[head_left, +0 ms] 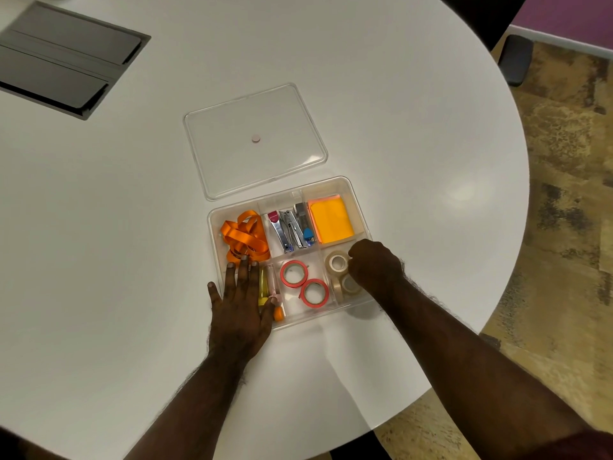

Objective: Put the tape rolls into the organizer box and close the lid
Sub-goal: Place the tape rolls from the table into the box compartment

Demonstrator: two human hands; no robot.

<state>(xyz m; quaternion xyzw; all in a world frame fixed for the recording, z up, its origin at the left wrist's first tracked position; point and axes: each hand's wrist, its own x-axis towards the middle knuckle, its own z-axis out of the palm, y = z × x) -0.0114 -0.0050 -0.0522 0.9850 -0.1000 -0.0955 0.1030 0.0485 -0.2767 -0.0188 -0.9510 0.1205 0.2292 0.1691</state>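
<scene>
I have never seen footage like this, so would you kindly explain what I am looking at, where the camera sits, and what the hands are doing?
There is no machine: a person wears one camera on the head, looking down at a white round table. A clear organizer box lies open, its lid flat beside it. The left hand rests flat on the box's near left corner. The right hand is closed at a beige tape roll in the right compartment. Two red-edged tape rolls sit in the middle compartment; orange ribbon, clippers and yellow notes fill others.
</scene>
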